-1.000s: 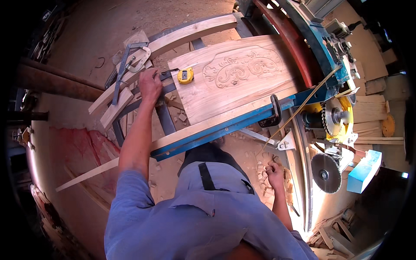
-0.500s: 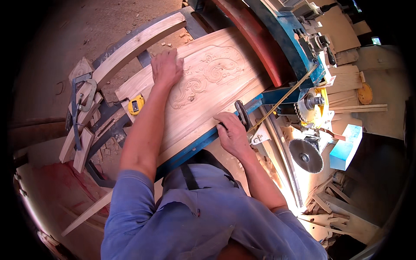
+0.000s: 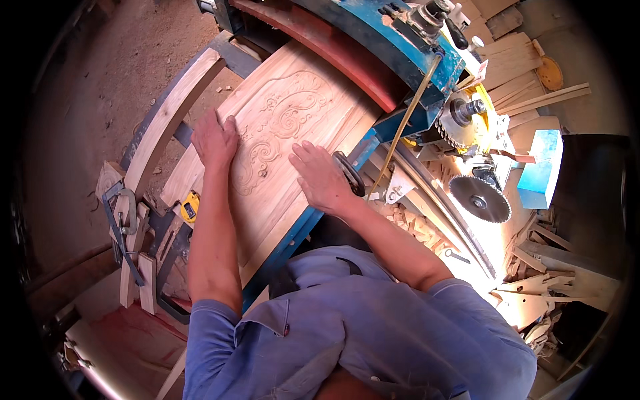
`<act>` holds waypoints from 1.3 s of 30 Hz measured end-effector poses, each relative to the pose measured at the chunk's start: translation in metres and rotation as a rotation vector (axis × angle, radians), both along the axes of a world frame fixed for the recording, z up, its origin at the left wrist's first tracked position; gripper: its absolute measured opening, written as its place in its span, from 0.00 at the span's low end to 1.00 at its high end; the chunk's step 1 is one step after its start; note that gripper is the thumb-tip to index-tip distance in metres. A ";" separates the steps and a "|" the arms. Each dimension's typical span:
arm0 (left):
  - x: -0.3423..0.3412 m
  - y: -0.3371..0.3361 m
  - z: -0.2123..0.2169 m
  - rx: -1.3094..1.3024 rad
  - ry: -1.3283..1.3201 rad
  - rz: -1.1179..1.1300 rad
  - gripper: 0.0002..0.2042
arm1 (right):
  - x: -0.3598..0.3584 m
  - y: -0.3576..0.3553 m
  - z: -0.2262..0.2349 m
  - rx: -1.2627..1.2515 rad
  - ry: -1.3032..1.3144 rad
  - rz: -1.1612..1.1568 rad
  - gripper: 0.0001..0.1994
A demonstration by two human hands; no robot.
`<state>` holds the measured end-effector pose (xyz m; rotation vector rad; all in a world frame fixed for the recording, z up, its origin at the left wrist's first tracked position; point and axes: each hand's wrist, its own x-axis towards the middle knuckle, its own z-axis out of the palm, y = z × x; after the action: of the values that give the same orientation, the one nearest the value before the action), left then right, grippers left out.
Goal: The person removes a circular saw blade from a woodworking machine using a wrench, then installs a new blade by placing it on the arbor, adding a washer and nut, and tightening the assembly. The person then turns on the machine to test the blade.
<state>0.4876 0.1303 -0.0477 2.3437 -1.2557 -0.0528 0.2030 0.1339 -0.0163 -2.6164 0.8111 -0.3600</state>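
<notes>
A pale wooden panel (image 3: pixel 267 220) with carved scrollwork lies on the blue and dark metal frame of a machine, its far end under a curved red guard (image 3: pixel 327 47). My left hand (image 3: pixel 217 139) grips the panel's left edge, the fingers bent over it. Flat on the panel's right part rests my right hand (image 3: pixel 321 177), fingers stretched out and holding nothing. Just right of that hand is a black handwheel (image 3: pixel 349 175), apart from the fingers. A yellow tape measure (image 3: pixel 191 207) sits beside my left forearm, at the panel's near left corner.
Left of the panel lies a curved wooden piece (image 3: pixel 163 117), with a metal clamp (image 3: pixel 127 207) near its lower end. On the right are a circular saw blade (image 3: pixel 479 199), a blue box-like part (image 3: pixel 540 167) and piled wood offcuts (image 3: pixel 553 287). A thin yellowish rod (image 3: pixel 407 123) slants beside the machine.
My right hand has let go of the black handwheel and moved left onto the panel, fingers now spread. My left hand stays at the panel's edge. The whole view has shifted and turned.
</notes>
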 end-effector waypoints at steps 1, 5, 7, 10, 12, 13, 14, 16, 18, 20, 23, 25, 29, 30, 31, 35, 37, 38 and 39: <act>0.000 -0.001 0.001 0.016 -0.008 0.010 0.25 | -0.003 0.001 -0.002 -0.004 -0.002 0.000 0.27; -0.002 -0.009 -0.002 0.052 -0.043 0.020 0.25 | -0.010 0.003 -0.015 -0.027 -0.027 -0.013 0.27; -0.006 -0.008 -0.001 0.002 -0.071 0.015 0.25 | -0.013 0.006 -0.016 -0.031 -0.060 -0.022 0.27; -0.006 -0.010 -0.007 0.045 -0.098 0.038 0.26 | -0.021 0.008 -0.017 -0.019 -0.075 0.007 0.28; -0.001 -0.009 -0.011 0.057 -0.110 0.056 0.28 | -0.024 0.008 -0.016 -0.003 -0.040 0.049 0.30; -0.005 -0.011 -0.007 0.077 -0.082 0.060 0.28 | -0.028 0.008 -0.014 0.013 -0.037 0.056 0.31; -0.010 -0.013 -0.003 0.098 -0.056 0.062 0.29 | -0.032 0.009 -0.012 0.028 -0.034 0.062 0.31; -0.012 -0.017 0.006 0.110 -0.033 0.080 0.30 | -0.040 0.008 -0.008 0.074 -0.040 0.103 0.32; -0.011 -0.018 0.001 0.107 -0.034 0.095 0.31 | -0.049 0.010 -0.005 0.065 -0.004 0.128 0.33; -0.015 -0.021 0.000 0.096 -0.035 0.082 0.31 | -0.056 0.012 0.003 0.003 0.085 0.117 0.34; -0.017 -0.017 0.005 0.129 -0.001 0.093 0.32 | -0.064 0.019 0.006 -0.001 0.088 0.131 0.34; -0.012 -0.014 0.010 0.169 0.046 0.102 0.32 | -0.060 0.026 0.007 -0.020 0.106 0.136 0.35; -0.037 -0.007 0.024 0.150 0.050 0.078 0.30 | -0.075 0.037 0.019 -0.013 0.142 0.136 0.36; -0.046 -0.003 0.030 0.120 0.021 0.065 0.30 | -0.081 0.041 0.023 -0.019 0.138 0.134 0.36; -0.044 0.001 0.032 0.085 0.003 0.048 0.29 | -0.077 0.044 0.028 -0.030 0.147 0.128 0.35; -0.060 0.018 0.047 -0.007 -0.021 -0.004 0.26 | -0.087 0.061 0.041 -0.029 0.115 0.109 0.33; -0.066 0.023 0.064 0.037 0.029 -0.035 0.24 | -0.091 0.069 0.053 -0.058 0.128 0.100 0.34; -0.066 0.031 0.066 0.002 0.008 -0.053 0.23 | -0.091 0.074 0.057 -0.076 0.130 0.098 0.35; -0.046 0.025 0.064 -0.095 0.011 -0.094 0.22 | -0.069 0.076 0.064 -0.153 0.164 0.068 0.35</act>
<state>0.4415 0.1552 0.0167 2.2003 -1.3331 -0.0361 0.1343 0.2098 0.0477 -2.8382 0.7707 -0.1970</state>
